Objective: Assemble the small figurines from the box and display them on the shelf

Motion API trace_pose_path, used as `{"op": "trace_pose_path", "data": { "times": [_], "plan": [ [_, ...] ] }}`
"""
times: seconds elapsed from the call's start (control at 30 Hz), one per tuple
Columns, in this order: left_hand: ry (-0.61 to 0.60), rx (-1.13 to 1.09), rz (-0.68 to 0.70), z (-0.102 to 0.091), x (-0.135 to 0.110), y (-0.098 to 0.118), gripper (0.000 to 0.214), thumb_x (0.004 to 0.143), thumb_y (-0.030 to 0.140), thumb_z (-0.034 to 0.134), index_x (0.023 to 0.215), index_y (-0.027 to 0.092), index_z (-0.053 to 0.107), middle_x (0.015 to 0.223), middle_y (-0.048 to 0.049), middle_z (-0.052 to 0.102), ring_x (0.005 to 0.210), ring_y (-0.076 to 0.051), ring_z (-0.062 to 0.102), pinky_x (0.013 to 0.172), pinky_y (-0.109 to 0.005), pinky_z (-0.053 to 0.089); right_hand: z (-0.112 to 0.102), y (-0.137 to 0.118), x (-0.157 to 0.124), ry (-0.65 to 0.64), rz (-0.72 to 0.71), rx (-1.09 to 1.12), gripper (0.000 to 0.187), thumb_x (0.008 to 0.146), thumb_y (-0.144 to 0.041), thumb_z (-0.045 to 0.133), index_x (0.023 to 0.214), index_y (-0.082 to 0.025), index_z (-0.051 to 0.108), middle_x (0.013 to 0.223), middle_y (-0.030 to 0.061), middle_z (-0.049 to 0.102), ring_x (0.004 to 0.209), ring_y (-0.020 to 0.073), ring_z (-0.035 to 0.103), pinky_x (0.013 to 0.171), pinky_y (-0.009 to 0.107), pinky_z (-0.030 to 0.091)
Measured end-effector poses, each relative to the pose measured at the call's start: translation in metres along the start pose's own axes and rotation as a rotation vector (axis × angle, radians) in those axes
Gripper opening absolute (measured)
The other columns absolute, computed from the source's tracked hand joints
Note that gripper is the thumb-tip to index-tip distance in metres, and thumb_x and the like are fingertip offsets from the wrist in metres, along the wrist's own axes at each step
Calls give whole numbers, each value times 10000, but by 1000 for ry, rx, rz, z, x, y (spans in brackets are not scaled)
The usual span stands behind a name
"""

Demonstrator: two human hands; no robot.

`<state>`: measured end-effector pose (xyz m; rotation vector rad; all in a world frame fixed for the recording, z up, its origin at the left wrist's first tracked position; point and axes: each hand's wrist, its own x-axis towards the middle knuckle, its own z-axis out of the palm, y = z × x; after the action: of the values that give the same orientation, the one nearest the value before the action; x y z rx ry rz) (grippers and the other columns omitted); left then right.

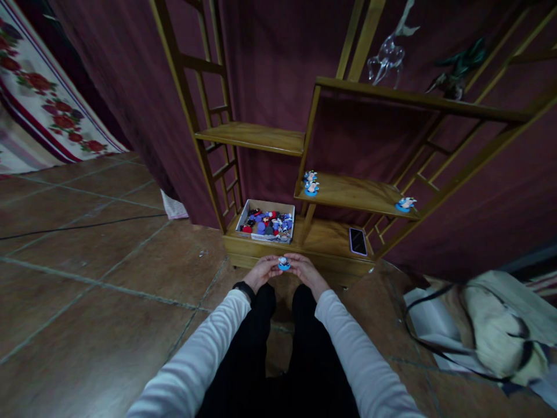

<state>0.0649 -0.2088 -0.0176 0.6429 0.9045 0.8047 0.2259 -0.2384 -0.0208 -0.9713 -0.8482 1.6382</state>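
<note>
Between my two hands, in front of the low wooden shelf, is a small figurine [284, 264] with a blue round base and a whitish body. My left hand [263, 271] pinches it from the left, a dark band on that wrist. From the other side my right hand [303, 269] grips it with the fingertips. Just beyond them a shallow cardboard box [272, 237] holds several small red, purple and blue figures. Two similar blue-based figurines [311, 184] stand on the left end of the middle shelf [348, 191]. Another figurine [405, 204] is at its right end.
A phone [358, 241] lies on the bottom shelf, right of the box. Higher up stand a clear glass deer [389, 55] and a dark green ornament [456, 72]. Bags [491, 325] lie on the tiled floor at right. A dark cable [82, 225] crosses the floor at left.
</note>
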Motion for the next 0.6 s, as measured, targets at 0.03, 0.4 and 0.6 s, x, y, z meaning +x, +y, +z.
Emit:
{"op": "trace_pose_path", "data": {
  "times": [0.03, 0.4, 0.6],
  "plan": [
    [14, 1, -1, 0, 0, 0, 69, 706, 93, 656, 731, 109, 594, 627, -46, 641, 524, -113, 608, 540, -240, 530, 0, 0, 0, 2, 1, 1, 350, 578, -283, 751, 897, -173, 659, 855, 56, 704, 812, 199, 655, 779, 353, 492],
    [55, -53, 85, 3, -2, 1, 81, 765, 184, 619, 831, 148, 587, 637, -6, 627, 507, -75, 581, 558, -213, 524, 10, 0, 3, 60, -2, 99, 303, 599, -264, 733, 875, -164, 659, 903, 58, 703, 857, 183, 656, 854, 334, 485],
    [-11, -18, 68, 2, -6, 5, 151, 742, 132, 635, 892, 122, 623, 729, -55, 671, 572, -87, 612, 630, -224, 533, 11, -2, 0, 71, 12, 77, 323, 580, -241, 736, 885, -163, 663, 907, 65, 704, 873, 191, 656, 856, 334, 484]
  ]
}}
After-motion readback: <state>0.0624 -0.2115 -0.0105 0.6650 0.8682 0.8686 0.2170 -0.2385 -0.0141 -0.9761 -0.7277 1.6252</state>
